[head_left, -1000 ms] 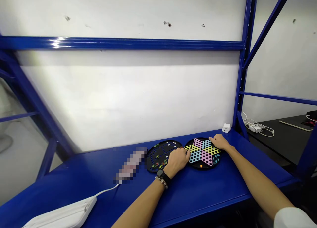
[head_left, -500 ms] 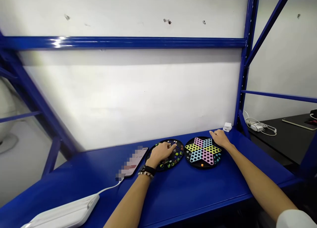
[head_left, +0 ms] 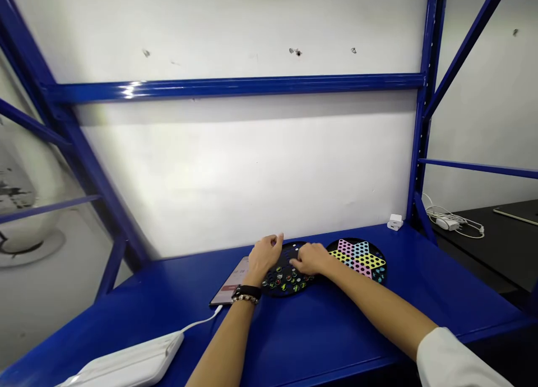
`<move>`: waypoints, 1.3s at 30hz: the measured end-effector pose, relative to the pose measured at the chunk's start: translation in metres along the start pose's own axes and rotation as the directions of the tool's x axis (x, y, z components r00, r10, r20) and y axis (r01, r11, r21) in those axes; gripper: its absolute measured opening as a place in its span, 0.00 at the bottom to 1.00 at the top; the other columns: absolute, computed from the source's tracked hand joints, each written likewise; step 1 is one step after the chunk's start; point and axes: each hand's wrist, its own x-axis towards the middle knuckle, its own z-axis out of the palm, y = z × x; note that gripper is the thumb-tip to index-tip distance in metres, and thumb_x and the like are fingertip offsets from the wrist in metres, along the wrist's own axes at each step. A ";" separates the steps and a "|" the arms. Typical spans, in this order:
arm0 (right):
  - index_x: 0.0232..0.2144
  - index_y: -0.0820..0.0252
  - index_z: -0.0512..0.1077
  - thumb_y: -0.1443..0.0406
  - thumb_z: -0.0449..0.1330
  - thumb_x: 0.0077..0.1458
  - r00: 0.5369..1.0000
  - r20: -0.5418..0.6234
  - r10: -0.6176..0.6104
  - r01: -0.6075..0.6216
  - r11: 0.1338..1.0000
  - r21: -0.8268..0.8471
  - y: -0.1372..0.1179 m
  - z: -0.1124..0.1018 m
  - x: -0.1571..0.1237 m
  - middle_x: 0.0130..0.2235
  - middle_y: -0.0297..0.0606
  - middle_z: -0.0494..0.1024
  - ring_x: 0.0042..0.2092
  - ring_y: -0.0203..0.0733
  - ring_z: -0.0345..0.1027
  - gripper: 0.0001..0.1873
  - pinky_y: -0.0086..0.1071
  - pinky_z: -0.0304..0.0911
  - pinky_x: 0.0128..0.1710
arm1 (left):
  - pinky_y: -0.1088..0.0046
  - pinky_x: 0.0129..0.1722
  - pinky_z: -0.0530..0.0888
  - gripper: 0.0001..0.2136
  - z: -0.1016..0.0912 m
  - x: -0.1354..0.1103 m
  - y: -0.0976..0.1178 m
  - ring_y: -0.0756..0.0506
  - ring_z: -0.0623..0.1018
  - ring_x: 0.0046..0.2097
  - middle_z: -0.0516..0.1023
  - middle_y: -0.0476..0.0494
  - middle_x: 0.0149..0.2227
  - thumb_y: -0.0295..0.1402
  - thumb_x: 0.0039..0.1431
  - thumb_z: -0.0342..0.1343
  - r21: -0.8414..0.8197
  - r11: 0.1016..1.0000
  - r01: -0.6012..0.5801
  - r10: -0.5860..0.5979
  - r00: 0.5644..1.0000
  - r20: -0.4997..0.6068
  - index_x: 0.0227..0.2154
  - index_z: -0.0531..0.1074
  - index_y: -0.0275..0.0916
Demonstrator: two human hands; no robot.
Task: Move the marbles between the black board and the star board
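holding left hand (head_left: pixel 264 256) and right hand (head_left: pixel 313 258) at opposite sides of the black tray (head_left: pixel 286 253), beside the star board (head_left: pixel 357 256), hiding fingertips, leaving pinched or spread unclear; risking spilling marbles (head_left: pixel 288 277) by tilting unevenly.

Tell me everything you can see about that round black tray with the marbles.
The tray is round, black and seemingly plastic, with bluish spots on its surface. It lies flat on the blue table, between the phone and the star-patterned board. Glassy marbles, several with green or yellow, gather mostly in its near half. The left hand hides part of its left side, the right hand part of its right; whether either touches it is unclear.
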 end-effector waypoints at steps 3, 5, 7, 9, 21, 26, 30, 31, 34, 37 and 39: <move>0.33 0.59 0.78 0.47 0.50 0.62 0.996 0.009 -0.086 0.085 0.996 0.027 0.000 0.007 -0.005 0.43 0.47 0.78 0.43 0.50 0.74 0.26 0.38 0.65 0.42 | 0.73 0.28 0.61 0.24 0.000 -0.001 0.002 0.43 0.76 0.32 0.77 0.43 0.28 0.48 0.67 0.38 -0.005 1.000 -0.012 0.012 1.000 -0.005 0.25 0.70 0.41; 0.38 0.58 0.77 0.48 0.51 0.63 0.994 -0.024 -0.103 0.105 0.991 0.081 0.012 0.002 -0.016 0.45 0.46 0.76 0.42 0.48 0.73 0.24 0.38 0.65 0.42 | 0.73 0.28 0.61 0.24 0.000 -0.003 0.005 0.43 0.76 0.32 0.77 0.43 0.28 0.48 0.67 0.37 -0.003 1.000 -0.021 0.021 1.000 -0.008 0.25 0.71 0.41; 0.43 0.57 0.75 0.51 0.50 0.64 0.994 -0.075 -0.079 0.089 0.986 0.143 0.036 -0.010 -0.031 0.46 0.44 0.75 0.43 0.47 0.72 0.20 0.37 0.64 0.43 | 0.72 0.28 0.62 0.24 0.001 -0.005 0.007 0.43 0.77 0.32 0.78 0.43 0.28 0.48 0.67 0.37 0.013 0.999 -0.029 0.030 1.000 -0.004 0.25 0.71 0.41; 0.44 0.56 0.74 0.52 0.51 0.64 0.993 -0.115 -0.024 0.047 0.978 0.201 0.070 -0.024 -0.050 0.47 0.43 0.75 0.45 0.45 0.70 0.19 0.35 0.62 0.45 | 0.72 0.29 0.63 0.24 0.002 -0.007 0.010 0.43 0.78 0.33 0.79 0.42 0.29 0.48 0.67 0.38 0.043 0.999 -0.032 0.032 0.999 -0.004 0.26 0.72 0.41; 0.22 0.61 0.74 0.54 0.52 0.60 0.941 -0.024 0.339 -0.325 0.919 0.223 0.198 -0.034 -0.117 0.24 0.36 0.74 0.30 0.39 0.65 0.23 0.30 0.53 0.29 | 0.72 0.31 0.64 0.22 0.016 -0.015 0.022 0.41 0.78 0.35 0.80 0.41 0.30 0.46 0.66 0.41 0.126 0.986 -0.106 0.101 0.994 0.042 0.27 0.73 0.40; 0.26 0.58 0.75 0.56 0.56 0.58 0.926 0.009 0.377 -0.376 0.920 0.110 0.188 -0.031 -0.117 0.32 0.39 0.77 0.35 0.43 0.69 0.15 0.30 0.53 0.31 | 0.72 0.32 0.65 0.20 0.023 -0.027 0.040 0.42 0.78 0.36 0.80 0.42 0.31 0.45 0.66 0.43 0.135 0.970 -0.204 0.195 0.978 0.075 0.28 0.73 0.41; 0.21 0.58 0.71 0.55 0.54 0.61 0.926 0.075 0.370 -0.377 0.920 0.109 0.185 -0.024 -0.118 0.25 0.37 0.73 0.29 0.41 0.67 0.20 0.30 0.52 0.29 | 0.72 0.35 0.66 0.17 0.031 -0.045 0.061 0.43 0.79 0.39 0.80 0.44 0.36 0.43 0.67 0.43 0.094 0.943 -0.318 0.308 0.945 0.106 0.34 0.73 0.42; 0.20 0.58 0.70 0.54 0.53 0.61 0.922 0.065 0.382 -0.387 0.916 0.105 0.184 -0.023 -0.118 0.25 0.37 0.73 0.29 0.41 0.67 0.22 0.30 0.51 0.28 | 0.71 0.36 0.67 0.16 0.035 -0.051 0.067 0.43 0.79 0.40 0.80 0.44 0.38 0.43 0.67 0.43 0.085 0.934 -0.347 0.335 0.934 0.125 0.36 0.73 0.42; 0.18 0.58 0.68 0.51 0.49 0.63 0.906 0.003 0.424 -0.423 0.903 0.074 0.178 -0.018 -0.116 0.25 0.40 0.74 0.30 0.42 0.69 0.27 0.30 0.51 0.28 | 0.69 0.39 0.70 0.16 0.048 -0.068 0.082 0.42 0.79 0.43 0.78 0.41 0.44 0.46 0.65 0.46 0.121 0.914 -0.388 0.359 0.910 0.207 0.43 0.71 0.41; 0.15 0.58 0.66 0.47 0.47 0.63 0.890 -0.019 0.456 -0.455 0.889 0.045 0.175 -0.014 -0.114 0.25 0.42 0.74 0.30 0.44 0.70 0.32 0.31 0.51 0.28 | 0.67 0.40 0.72 0.21 0.058 -0.080 0.092 0.40 0.79 0.43 0.75 0.35 0.47 0.48 0.66 0.44 0.200 0.903 -0.380 0.330 0.912 0.244 0.47 0.69 0.37; 0.14 0.58 0.64 0.46 0.46 0.63 0.881 -0.021 0.472 -0.471 0.881 0.033 0.175 -0.013 -0.113 0.24 0.43 0.74 0.30 0.44 0.71 0.33 0.31 0.52 0.28 | 0.66 0.40 0.72 0.21 0.060 -0.084 0.095 0.39 0.79 0.44 0.74 0.33 0.48 0.47 0.67 0.43 0.230 0.897 -0.376 0.323 0.916 0.238 0.48 0.69 0.35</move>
